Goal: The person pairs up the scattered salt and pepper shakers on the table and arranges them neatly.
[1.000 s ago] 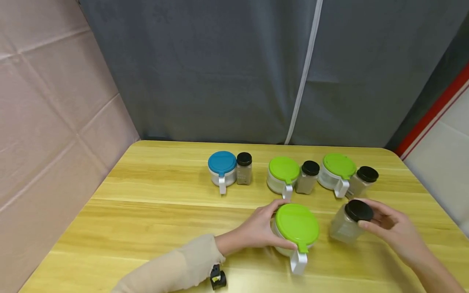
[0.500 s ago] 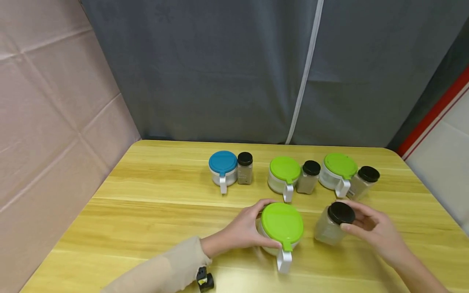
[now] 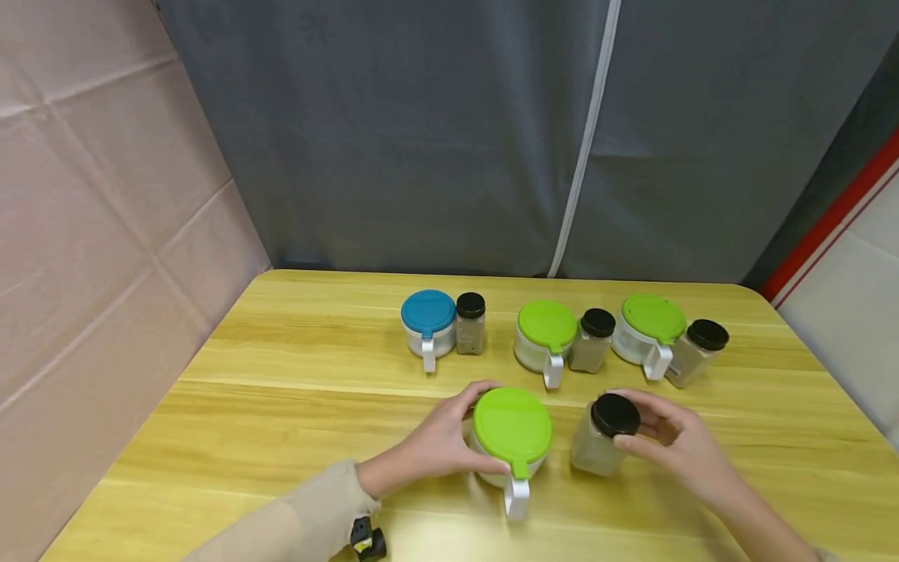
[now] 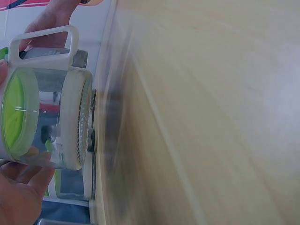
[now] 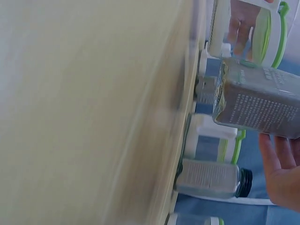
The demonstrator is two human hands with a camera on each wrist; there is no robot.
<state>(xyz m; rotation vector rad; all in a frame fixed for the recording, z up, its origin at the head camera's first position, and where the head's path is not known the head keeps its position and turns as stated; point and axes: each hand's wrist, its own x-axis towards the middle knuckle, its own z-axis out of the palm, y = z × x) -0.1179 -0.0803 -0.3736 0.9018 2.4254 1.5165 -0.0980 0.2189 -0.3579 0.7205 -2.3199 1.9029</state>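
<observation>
- My left hand (image 3: 444, 439) grips the green-lidded handled jar (image 3: 511, 428) toward the near side of the table (image 3: 281, 382).
- My right hand (image 3: 680, 446) pinches the black-capped clear bottle (image 3: 594, 453) just right of it.
- Both have shifted left together; I judge the carry unfinished.

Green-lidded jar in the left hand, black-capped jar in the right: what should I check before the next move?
1. Left hand gripping the green-lidded jar: ok, fingers around its side.
2. Right hand gripping the black-capped jar: ok, held near the cap.
3. Gap between the held jars: ok, they stand apart.
4. Blue-lidded jar clear of the left hand: ok, behind it.
5. Green lid and black cap on: ok.
6. Both fastened tight: cannot tell.
</observation>
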